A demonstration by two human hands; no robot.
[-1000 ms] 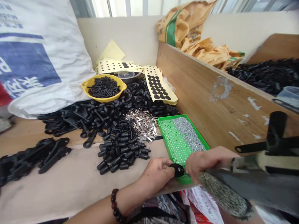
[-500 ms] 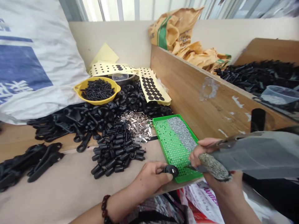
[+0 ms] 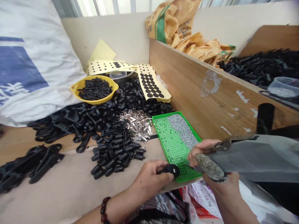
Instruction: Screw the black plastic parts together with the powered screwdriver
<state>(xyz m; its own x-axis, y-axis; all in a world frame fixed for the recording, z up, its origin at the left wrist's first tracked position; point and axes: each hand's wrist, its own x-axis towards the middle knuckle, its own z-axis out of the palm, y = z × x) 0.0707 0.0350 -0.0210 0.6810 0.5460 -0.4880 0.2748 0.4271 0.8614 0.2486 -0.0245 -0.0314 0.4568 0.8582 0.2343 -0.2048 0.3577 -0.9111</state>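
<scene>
My left hand (image 3: 150, 179) is closed around a small round black plastic part (image 3: 171, 170) at the near edge of the table. My right hand (image 3: 202, 154) grips a grey power screwdriver (image 3: 252, 158) by its speckled nose. The tool's tip points left toward the black part, just over the near end of a green perforated tray (image 3: 173, 146). The tray holds a heap of tiny silver screws (image 3: 183, 130) along its right side.
On the table lie black cylindrical parts (image 3: 116, 152), small silver metal clips (image 3: 137, 124), black hook-shaped pieces (image 3: 70, 121), a yellow bowl (image 3: 94, 89) of black screws and yellow sheets of black dots (image 3: 150, 84). A wooden partition (image 3: 210, 93) rises on the right. A big white sack (image 3: 28, 68) is at left.
My right hand and the screwdriver pulled back from the black part and rose slightly. The tool came into clear view. My left hand kept its hold on the part.
</scene>
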